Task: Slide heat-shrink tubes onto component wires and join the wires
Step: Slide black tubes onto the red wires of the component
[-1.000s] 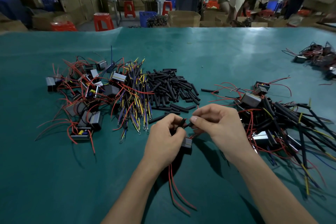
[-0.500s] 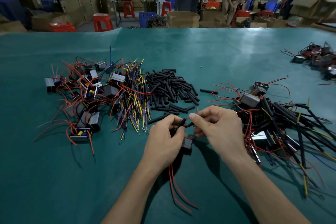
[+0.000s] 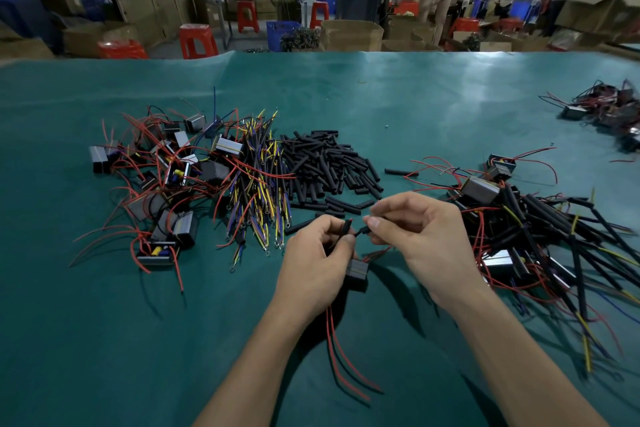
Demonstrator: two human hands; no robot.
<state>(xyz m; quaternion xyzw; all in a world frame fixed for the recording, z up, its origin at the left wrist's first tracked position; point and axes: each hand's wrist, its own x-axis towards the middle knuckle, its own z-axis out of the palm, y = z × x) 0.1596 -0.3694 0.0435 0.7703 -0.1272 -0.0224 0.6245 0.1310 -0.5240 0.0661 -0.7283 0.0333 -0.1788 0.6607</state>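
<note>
Hands meet over the middle of the green-covered table (image 3: 415,107) in the head view. The left hand (image 3: 313,260) curls round a small black component (image 3: 356,274) and pinches a short black heat-shrink tube (image 3: 345,228) between thumb and forefinger, a red wire tip showing at the tube's upper end. The right hand (image 3: 420,239) pinches a thin dark wire end (image 3: 362,230) at its fingertips, just beside the tube; whether the two touch cannot be told. Two red wires (image 3: 341,360) hang from the component toward the near edge of the table. Behind the hands lies a heap of loose heat-shrink tubes (image 3: 329,166), with a bundle of yellow, blue and black leads (image 3: 258,191) to its left and a pile of unfinished components (image 3: 162,177) further left. To the right sits a pile of components with tubes fitted (image 3: 540,236).
</note>
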